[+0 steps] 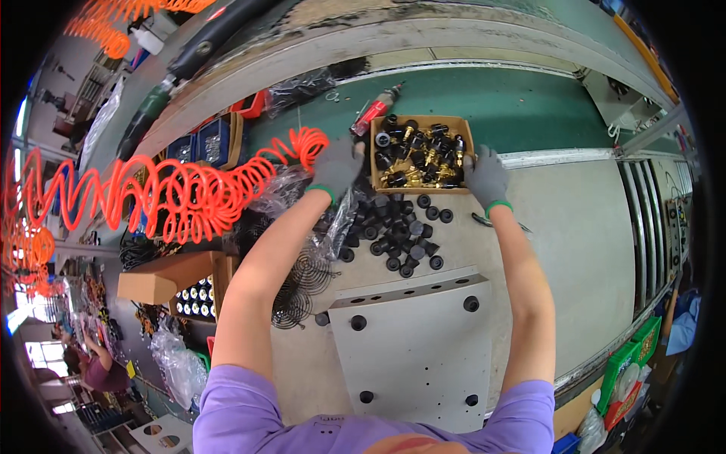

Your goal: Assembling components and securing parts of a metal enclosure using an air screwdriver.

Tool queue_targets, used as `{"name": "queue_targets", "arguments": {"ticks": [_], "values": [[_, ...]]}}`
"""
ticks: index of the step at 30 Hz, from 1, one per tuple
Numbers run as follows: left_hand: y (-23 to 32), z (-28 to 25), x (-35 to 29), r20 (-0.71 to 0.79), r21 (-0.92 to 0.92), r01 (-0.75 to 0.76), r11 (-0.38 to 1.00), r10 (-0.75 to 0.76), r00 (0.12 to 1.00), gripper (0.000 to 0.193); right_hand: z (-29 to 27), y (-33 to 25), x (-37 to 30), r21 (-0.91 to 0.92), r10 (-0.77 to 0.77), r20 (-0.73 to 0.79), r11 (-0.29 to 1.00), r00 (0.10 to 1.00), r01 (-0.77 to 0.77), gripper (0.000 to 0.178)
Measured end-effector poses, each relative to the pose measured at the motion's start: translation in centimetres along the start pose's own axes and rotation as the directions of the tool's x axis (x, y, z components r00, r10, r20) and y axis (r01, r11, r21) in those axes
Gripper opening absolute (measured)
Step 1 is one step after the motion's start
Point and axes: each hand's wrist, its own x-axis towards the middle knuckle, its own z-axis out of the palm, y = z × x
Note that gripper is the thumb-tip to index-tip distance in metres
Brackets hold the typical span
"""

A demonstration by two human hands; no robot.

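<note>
An open cardboard box (423,190) full of black-and-brass fittings (423,151) stands at the far middle of the bench. My left hand (338,166), in a grey glove with a green cuff, is at its left side, fingers partly hidden. On the right wall rests my right hand (486,175), gloved alike, its fingers curled against the edge; together the hands hold the box from both sides. Just in front of it lies a loose pile of black rubber feet (393,234). Nearer to me is a grey metal panel (423,348) with a black foot near each corner.
A red coiled air hose (204,189) hangs at the left, close to my left forearm. Clear plastic bags (336,231) and black wire fan guards (299,291) lie below it. A red bottle-like tool (374,113) sits behind the box. Roller bars (643,227) are at the right.
</note>
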Motion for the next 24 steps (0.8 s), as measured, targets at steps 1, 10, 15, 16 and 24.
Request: {"name": "queue_targets", "arguments": {"ticks": [1, 10, 15, 16, 24], "values": [[-0.8, -0.8, 0.2, -0.058, 0.083, 0.013, 0.996, -0.008, 0.998, 0.036, -0.6, -0.7, -0.3, 0.010, -0.049, -0.119, 0.999, 0.992, 0.050, 0.042], [-1.2, 2.7, 4.4, 0.020, 0.484, -0.079, 0.871, 0.080, 0.997, 0.035, -4.7, -8.3, -7.2, 0.256, -0.427, -0.350, 0.813, 0.834, 0.523, 0.035], [-1.6, -0.6, 6.7, -0.077, 0.320, -0.127, 0.939, 0.159, 0.984, 0.034, -6.5, -6.8, -11.7, 0.336, -0.458, -0.312, 0.767, 0.833, 0.547, 0.037], [-1.6, -2.0, 6.9, 0.012, 0.313, -0.132, 0.940, 0.135, 0.991, 0.034, -6.7, -6.8, -11.9, 0.304, -0.451, -0.331, 0.780, 0.828, 0.547, 0.037], [-3.5, -15.1, -3.8, -0.025, 0.508, -0.502, 0.699, 0.595, 0.803, 0.041, -9.2, -13.1, -11.8, -0.041, -0.550, -0.474, 0.794, 0.687, 0.607, 0.068]]}}
